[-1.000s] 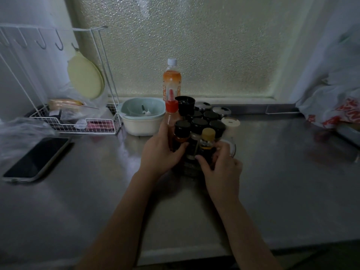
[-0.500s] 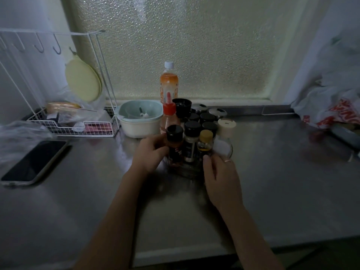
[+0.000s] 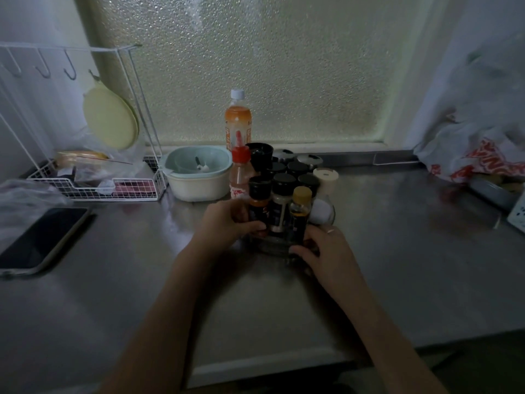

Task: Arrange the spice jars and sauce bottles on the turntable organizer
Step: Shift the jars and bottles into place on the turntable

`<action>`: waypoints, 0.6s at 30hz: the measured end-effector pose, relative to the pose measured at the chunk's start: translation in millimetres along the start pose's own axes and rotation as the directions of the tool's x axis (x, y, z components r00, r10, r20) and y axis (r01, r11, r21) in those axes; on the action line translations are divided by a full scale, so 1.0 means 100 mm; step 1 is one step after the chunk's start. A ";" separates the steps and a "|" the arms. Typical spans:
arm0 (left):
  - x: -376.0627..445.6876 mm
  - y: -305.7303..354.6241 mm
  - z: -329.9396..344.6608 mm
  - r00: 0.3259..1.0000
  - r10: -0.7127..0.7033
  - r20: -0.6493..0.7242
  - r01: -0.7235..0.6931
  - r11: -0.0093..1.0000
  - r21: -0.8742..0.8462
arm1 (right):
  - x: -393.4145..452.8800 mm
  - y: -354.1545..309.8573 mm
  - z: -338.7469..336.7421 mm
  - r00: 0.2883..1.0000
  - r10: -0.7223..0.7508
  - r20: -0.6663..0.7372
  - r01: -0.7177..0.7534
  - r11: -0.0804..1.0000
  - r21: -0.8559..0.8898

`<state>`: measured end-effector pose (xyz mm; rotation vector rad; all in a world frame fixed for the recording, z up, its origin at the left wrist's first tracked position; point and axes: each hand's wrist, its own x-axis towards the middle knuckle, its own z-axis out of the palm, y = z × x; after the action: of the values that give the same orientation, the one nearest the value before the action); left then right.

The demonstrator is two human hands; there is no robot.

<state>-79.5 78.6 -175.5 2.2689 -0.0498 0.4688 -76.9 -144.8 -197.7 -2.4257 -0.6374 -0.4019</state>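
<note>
Several spice jars and sauce bottles stand packed together on a clear turntable organizer (image 3: 274,245) at the counter's middle. In front are a black-capped jar with orange contents (image 3: 258,200), a black-capped spice jar (image 3: 281,203) and a yellow-capped dark bottle (image 3: 300,211). A white-capped round jar (image 3: 322,200) is at the right, a red-capped bottle (image 3: 240,177) at the left. My left hand (image 3: 230,223) grips the cluster's left side, thumb on the orange jar. My right hand (image 3: 326,251) holds the organizer's front right rim.
A tall orange drink bottle (image 3: 238,123) stands behind by the window. A pale bowl (image 3: 199,174) sits left of the cluster, a white wire rack (image 3: 93,183) further left, a phone (image 3: 42,240) at the near left. Plastic bags (image 3: 477,155) lie at the right.
Both hands slid lower on the cluster, from the jars' upper parts toward the organizer's base. The view dropped, showing the jars more from the side.
</note>
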 end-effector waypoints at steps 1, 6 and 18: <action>-0.01 0.03 0.04 1.000 0.023 -0.017 -0.023 0.999 0.026 | 0.01 0.04 -0.04 1.000 0.006 0.008 -0.005 1.000 -0.007; -0.06 0.16 0.17 0.993 0.114 0.022 -0.114 0.993 -0.004 | 0.06 0.26 -0.20 0.999 0.038 0.030 -0.038 0.999 -0.004; 0.17 0.12 0.47 0.975 0.211 0.071 -0.219 0.966 0.136 | 0.36 0.42 -0.14 0.990 0.141 0.012 -0.141 0.989 -0.036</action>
<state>-50.6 38.3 -190.0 2.4297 -0.3022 0.5368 -26.0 -170.9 -191.2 -2.4904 -0.4648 -0.3400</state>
